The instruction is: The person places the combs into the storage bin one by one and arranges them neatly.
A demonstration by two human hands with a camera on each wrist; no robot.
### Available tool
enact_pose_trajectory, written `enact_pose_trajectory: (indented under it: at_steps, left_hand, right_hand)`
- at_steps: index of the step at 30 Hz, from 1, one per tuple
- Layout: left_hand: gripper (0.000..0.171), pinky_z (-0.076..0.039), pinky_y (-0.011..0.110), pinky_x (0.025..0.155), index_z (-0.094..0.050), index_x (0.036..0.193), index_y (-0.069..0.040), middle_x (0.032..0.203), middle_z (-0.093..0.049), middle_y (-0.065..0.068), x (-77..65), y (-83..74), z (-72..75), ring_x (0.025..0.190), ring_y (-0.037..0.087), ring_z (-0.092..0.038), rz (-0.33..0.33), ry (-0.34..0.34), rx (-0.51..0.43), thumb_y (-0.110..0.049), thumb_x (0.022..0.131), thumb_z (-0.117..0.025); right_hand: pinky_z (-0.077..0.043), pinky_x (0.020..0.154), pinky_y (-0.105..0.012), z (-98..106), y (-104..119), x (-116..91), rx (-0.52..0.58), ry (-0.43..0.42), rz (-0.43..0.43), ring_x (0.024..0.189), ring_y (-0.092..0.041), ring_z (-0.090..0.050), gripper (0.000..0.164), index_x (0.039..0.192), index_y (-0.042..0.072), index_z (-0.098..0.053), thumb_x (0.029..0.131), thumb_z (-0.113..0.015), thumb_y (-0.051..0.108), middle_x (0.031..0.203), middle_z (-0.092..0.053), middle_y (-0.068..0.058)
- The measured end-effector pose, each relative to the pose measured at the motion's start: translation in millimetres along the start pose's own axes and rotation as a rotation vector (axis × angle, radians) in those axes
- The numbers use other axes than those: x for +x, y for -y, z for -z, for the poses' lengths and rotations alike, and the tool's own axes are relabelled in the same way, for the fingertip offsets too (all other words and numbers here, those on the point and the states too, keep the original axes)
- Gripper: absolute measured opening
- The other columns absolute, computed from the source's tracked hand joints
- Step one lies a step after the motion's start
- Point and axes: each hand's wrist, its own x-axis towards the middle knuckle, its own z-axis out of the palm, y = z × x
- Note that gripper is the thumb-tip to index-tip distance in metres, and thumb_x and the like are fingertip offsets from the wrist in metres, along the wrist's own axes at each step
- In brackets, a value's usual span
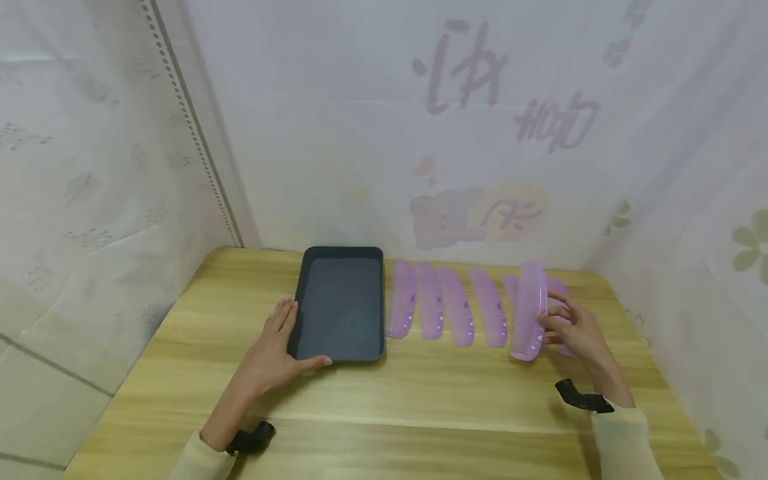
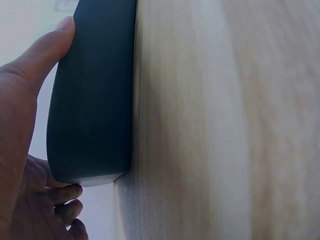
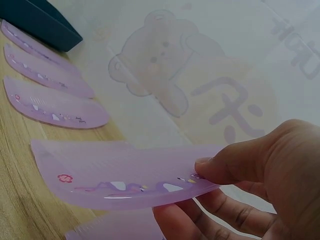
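Observation:
My right hand (image 1: 573, 330) pinches a translucent purple comb (image 1: 528, 313) by its curved back, thumb on one face and fingers behind. In the right wrist view, the comb's printed pattern shows above the wooden table. More purple combs (image 1: 459, 307) lie side by side to its left, and another comb (image 1: 558, 287) is partly hidden behind the hand. My left hand (image 1: 273, 353) rests against the near-left corner of a dark grey tray (image 1: 342, 360). Its thumb lies along the near rim, with the fairly straight fingers at the left side.
The wooden table (image 1: 420, 400) carries the tray left of the comb row. White printed cloth (image 1: 336, 133) hangs behind the table, with more cloth at both sides. Black bands (image 1: 582, 398) are on both wrists.

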Motion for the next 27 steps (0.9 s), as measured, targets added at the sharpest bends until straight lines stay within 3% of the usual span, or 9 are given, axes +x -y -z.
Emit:
enact_pose_trajectory:
  at_steps: [7,27]
  left_hand:
    - [0.135,-0.028,0.067,0.120,-0.009,0.164,-0.002,0.173,-0.006,0.020,-6.3,3.5,6.2,0.159,0.043,-0.008,0.012,0.006,0.014,-0.078,0.074,-0.074]
    - [0.135,-0.026,0.066,0.121,-0.010,0.164,-0.001,0.173,-0.008,0.020,2.5,-0.5,2.4,0.160,0.041,-0.008,-0.010,0.008,0.008,-0.078,0.073,-0.075]
  right_hand:
    - [-0.065,0.071,-0.043,-11.3,0.4,2.2,0.042,0.019,0.039,0.082,-0.011,-0.074,0.069,0.156,0.004,-0.032,0.100,-0.069,0.015,0.096,-0.067,0.006]
    - [-0.065,0.072,-0.045,-15.0,6.5,-0.2,0.019,0.007,0.033,0.081,-0.013,-0.074,0.072,0.158,0.005,-0.032,0.099,-0.070,0.019,0.101,-0.065,-0.001]
